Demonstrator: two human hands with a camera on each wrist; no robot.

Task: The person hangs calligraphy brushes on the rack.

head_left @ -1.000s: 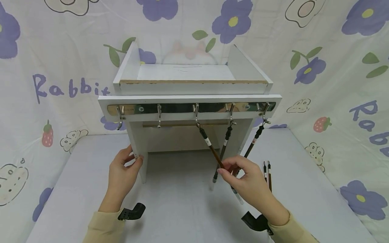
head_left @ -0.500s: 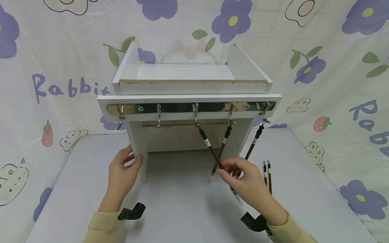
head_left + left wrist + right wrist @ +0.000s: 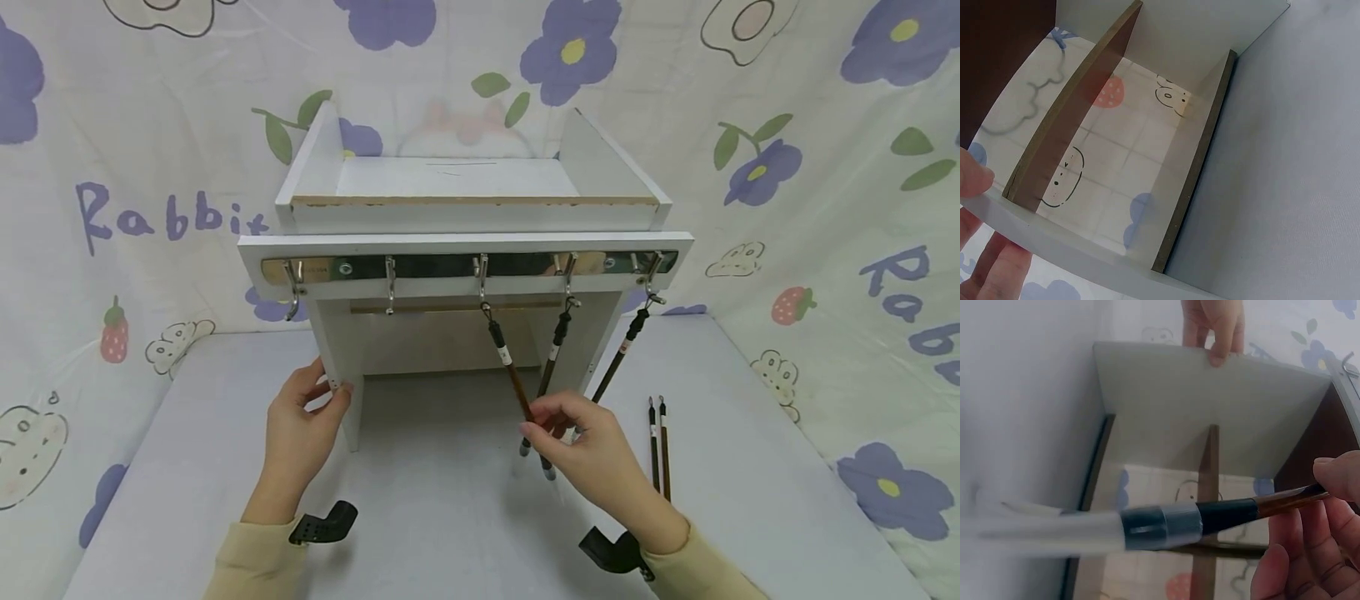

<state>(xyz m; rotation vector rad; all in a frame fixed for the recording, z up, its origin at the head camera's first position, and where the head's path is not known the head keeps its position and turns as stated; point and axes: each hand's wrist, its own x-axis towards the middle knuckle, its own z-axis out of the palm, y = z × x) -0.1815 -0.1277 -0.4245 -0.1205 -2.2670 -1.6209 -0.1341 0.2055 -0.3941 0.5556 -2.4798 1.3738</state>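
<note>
A paintbrush (image 3: 514, 379) with a brown handle hangs by its loop at the middle hook of a white shelf unit (image 3: 465, 221). My right hand (image 3: 596, 454) pinches its handle between thumb and fingers. In the right wrist view the brush (image 3: 1229, 517) points left, its pale tip blurred. Two more brushes hang to the right: one brush (image 3: 555, 350) on the fourth hook, another brush (image 3: 618, 358) on the last, its lower part hidden behind my right hand. My left hand (image 3: 303, 429) grips the front edge of the unit's left side panel (image 3: 337, 367), thumb inside and fingers outside.
Two hooks at the left of the metal strip (image 3: 435, 267), including the end hook (image 3: 292, 292), hold nothing. Two brushes (image 3: 664, 450) lie on the white table (image 3: 750, 500) at the right. A patterned cloth (image 3: 465, 75) stands behind the unit.
My right hand has moved a little to the left, and the brush it pinches hangs closer to upright. My left hand stays on the side panel.
</note>
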